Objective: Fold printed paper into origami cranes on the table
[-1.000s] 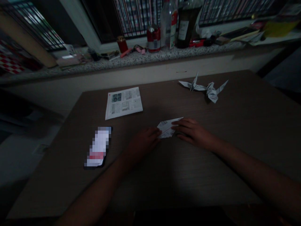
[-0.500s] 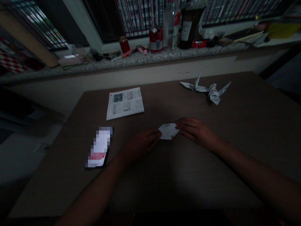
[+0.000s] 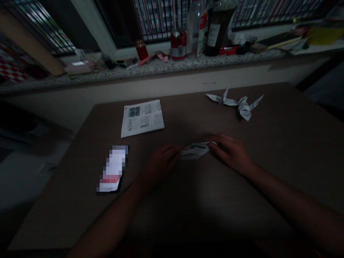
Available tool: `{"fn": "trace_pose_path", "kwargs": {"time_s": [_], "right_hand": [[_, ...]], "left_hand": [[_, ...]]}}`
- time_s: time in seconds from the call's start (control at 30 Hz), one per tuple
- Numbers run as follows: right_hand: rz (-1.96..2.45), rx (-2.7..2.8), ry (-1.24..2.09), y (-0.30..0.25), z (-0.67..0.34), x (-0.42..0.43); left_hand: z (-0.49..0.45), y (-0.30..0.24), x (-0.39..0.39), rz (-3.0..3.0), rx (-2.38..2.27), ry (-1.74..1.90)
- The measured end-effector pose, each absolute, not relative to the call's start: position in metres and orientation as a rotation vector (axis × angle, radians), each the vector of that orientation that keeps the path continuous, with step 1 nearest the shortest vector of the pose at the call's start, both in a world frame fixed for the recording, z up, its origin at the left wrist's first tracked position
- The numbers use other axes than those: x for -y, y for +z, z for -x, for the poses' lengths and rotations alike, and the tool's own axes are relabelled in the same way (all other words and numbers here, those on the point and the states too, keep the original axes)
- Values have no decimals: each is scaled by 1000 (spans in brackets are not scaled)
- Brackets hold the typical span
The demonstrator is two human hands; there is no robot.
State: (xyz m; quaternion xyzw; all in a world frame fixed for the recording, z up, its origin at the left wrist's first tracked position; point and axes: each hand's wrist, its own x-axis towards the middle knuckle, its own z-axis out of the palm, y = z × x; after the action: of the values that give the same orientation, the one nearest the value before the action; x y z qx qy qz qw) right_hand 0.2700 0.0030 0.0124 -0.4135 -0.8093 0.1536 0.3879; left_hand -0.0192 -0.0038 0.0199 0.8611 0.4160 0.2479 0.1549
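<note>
A small folded piece of printed paper [image 3: 195, 150] lies on the brown wooden table [image 3: 282, 143] between my hands. My left hand [image 3: 161, 163] pinches its left end with curled fingers. My right hand [image 3: 231, 152] rests on the paper's right end, fingers pressed down together on it. The scene is dim and the paper looks slightly blurred.
Two folded paper cranes [image 3: 236, 102] sit at the table's back right. A printed sheet [image 3: 142, 117] lies at the back left and a phone [image 3: 113, 168] to the left. The stone sill [image 3: 161, 68] behind holds a red can [image 3: 178, 43], bottles [image 3: 197, 27] and clutter.
The folded paper has been pressed flatter and narrower between my hands. My right hand has slid slightly right along it; my left hand has stayed put.
</note>
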Motion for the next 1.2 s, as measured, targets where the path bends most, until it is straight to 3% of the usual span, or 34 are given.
{"fn": "trace_pose_path", "kwargs": {"time_s": [0.23,0.43,0.77,1.2], "right_hand": [[1030,2116,196,10,-269,-5],[931,2336,359,-1,-263,0],[988,2480,428,-11,-255,2],[1053,2487,354,-12,-251,1]], "left_hand": [[15,17,-3,-2206,-1416,698],[17,8,-2,-2196,-1507,590],[12,2,3,-2599,-1388,477],[6,3,9,-2528,-1297,467]]}}
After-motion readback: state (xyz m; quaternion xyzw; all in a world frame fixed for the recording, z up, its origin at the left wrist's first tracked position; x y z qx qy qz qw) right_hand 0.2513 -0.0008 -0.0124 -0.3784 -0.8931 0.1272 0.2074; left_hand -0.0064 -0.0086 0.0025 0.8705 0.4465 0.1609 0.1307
